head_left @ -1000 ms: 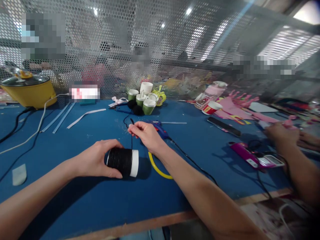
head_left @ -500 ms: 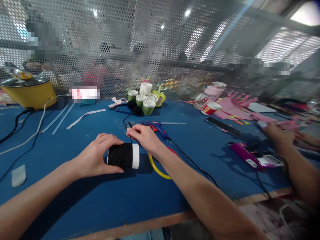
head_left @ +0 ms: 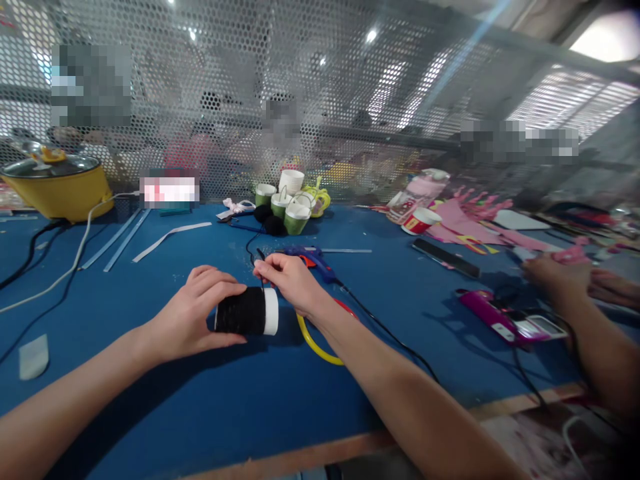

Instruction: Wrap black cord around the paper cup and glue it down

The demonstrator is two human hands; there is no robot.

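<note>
Sideways, black-wrapped cylinder (head_left: 243, 311) held inside left grip (head_left: 197, 308); right grip (head_left: 291, 280) pinches cord (head_left: 261, 254).

One wrapped cylinder (head_left: 241, 312), two pompoms (head_left: 274, 225)

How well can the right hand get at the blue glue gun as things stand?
Probably yes: the blue glue gun lies just beyond the right hand, with nothing visible between them. That hand pinches the black strand, though, so it would likely have to let go first.
</note>
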